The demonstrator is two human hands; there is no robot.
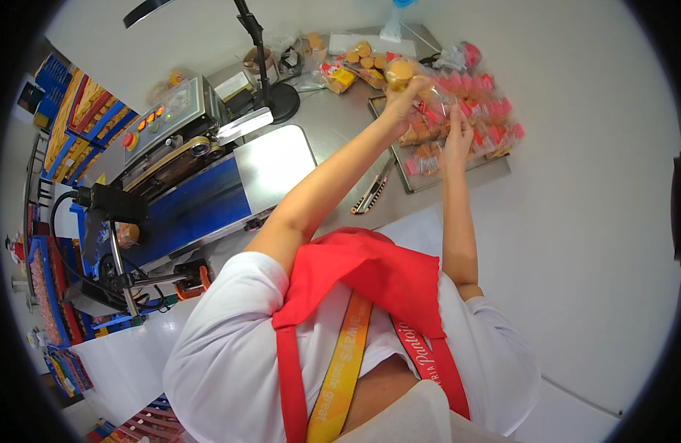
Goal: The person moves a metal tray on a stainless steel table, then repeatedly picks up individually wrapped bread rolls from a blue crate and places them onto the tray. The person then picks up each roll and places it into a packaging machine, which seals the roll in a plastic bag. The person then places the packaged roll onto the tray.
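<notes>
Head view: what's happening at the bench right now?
A person in a white shirt and red apron reaches both arms out over a steel table. The left hand holds a clear bag of round golden biscuits. The right hand rests on a tray piled with small red-and-clear packets. A utility knife lies on the table beside the tray. To the left stands a sealing machine with a blue belt.
</notes>
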